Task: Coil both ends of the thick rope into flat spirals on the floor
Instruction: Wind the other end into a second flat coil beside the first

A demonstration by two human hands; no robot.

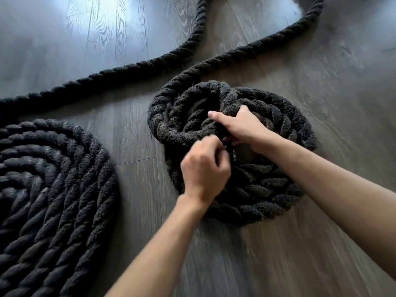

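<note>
A thick black twisted rope lies on the wooden floor. At the left its one end forms a flat, tight spiral (49, 189), cut off by the frame edge. In the middle sits a second coil (278, 189), loose and uneven, with turns riding over each other at its far side. My right hand (237, 127) grips the inner turns near the coil's centre. My left hand (205, 168) is closed at the centre, pinching the rope's end, which is mostly hidden under my fingers.
Two free stretches of the rope (192, 41) run from the coils up to the far edge of view, one curving left, the other (300, 28) curving right. Grey wooden floor (139, 136) separates the two coils.
</note>
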